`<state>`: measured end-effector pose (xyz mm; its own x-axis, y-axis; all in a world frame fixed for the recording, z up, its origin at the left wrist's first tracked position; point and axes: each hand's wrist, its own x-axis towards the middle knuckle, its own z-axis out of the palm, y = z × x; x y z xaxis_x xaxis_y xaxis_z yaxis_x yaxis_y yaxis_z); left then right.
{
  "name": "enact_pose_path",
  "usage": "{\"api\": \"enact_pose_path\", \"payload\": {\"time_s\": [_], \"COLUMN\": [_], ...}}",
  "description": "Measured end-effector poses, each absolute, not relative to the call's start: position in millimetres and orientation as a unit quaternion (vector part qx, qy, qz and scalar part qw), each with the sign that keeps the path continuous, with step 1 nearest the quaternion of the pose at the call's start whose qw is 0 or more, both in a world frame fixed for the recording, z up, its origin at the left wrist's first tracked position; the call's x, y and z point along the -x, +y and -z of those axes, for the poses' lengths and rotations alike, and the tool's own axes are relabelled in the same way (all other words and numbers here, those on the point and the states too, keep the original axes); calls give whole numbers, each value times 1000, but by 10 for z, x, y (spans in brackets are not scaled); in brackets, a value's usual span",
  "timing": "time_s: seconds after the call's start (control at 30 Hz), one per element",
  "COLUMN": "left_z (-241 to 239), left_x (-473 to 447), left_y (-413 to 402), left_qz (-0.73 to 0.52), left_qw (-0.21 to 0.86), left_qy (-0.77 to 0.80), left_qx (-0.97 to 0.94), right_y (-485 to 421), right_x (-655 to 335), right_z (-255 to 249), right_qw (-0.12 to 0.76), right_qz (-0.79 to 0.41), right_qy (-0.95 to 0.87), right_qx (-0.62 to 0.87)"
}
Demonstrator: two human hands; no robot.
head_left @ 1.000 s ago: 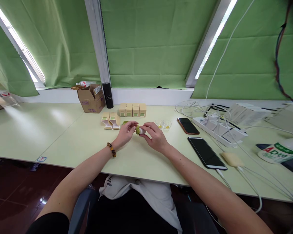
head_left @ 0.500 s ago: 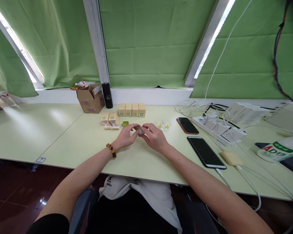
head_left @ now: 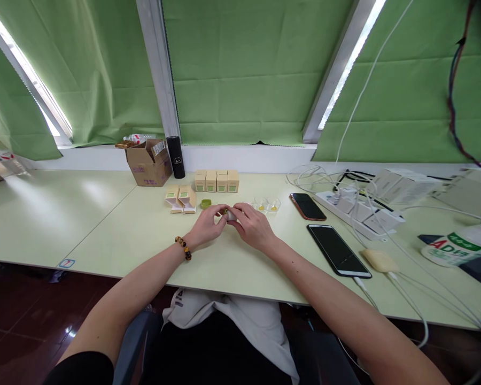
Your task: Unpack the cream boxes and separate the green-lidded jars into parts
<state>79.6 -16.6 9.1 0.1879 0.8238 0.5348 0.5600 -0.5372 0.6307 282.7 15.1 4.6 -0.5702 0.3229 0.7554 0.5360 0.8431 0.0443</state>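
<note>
My left hand (head_left: pixel 207 223) and my right hand (head_left: pixel 251 226) meet over the table, fingertips pinched together on a small white-and-green piece (head_left: pixel 231 216). Most of that piece is hidden by the fingers, so its kind does not show. Just beyond my left hand lies a small green box-like piece (head_left: pixel 206 203). To its left are two opened small cardboard boxes (head_left: pixel 187 199). Past my right hand's fingers stand clear plastic cups (head_left: pixel 273 205) with yellow bits inside. A beaded bracelet circles my left wrist.
Several closed small boxes (head_left: pixel 217 181) stand in a row at the back. Left of them are a black tumbler (head_left: pixel 176 157) and a larger carton (head_left: pixel 148 164). On the right lie two phones (head_left: pixel 339 250), a loaded power strip (head_left: pixel 358 214), loose white cables and a white bottle (head_left: pixel 459 247).
</note>
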Motion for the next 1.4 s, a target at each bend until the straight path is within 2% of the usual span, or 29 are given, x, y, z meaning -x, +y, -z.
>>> {"api": "enact_pose_path", "payload": {"time_s": [0.1,0.17,0.23,0.33,0.4,0.47,0.53,0.63,0.77,0.87,0.97,1.03,1.2,1.4], "left_z": [-102,-122,-148,-182,-192,-191,-180,-163,-164,-176,-175,-161,-105,-128], "left_x": [-804,-802,-792,-775,-770,-773,-781,-791,-793,-792,-798,-804,-803,-790], "left_y": [-178,-191,-203,-212,-214,-215,-215,-211,-203,-206,-216,-219,-198,-212], "left_qz": [-447,-454,-472,-508,-522,-522,-512,-499,-498,-497,-480,-466,-454,-450], "left_qw": [149,155,169,195,203,208,210,220,248,243,200,170,126,100], "left_qy": [459,457,448,432,426,427,431,437,450,455,454,453,441,434], "left_qx": [-753,-749,-740,-720,-711,-709,-713,-716,-699,-698,-723,-741,-764,-774], "right_y": [145,151,171,225,267,305,336,363,332,265,214,205,209,169], "right_x": [-2815,-2804,-2794,-2800,-2822,-2853,-2880,-2895,-2871,-2848,-2837,-2834,-2828,-2823], "right_z": [-44,-43,-45,-58,-68,-73,-70,-59,-44,-29,1,26,53,18], "right_qw": [399,427,474,521,517,495,475,466,481,507,496,485,461,415], "right_qz": [94,19,-105,-360,-515,-620,-680,-709,-627,-414,-181,-94,11,49], "right_qy": [-876,-868,-835,-729,-640,-569,-522,-490,-569,-708,-812,-839,-861,-875], "right_qx": [253,254,257,258,240,214,198,198,228,267,251,228,216,244]}}
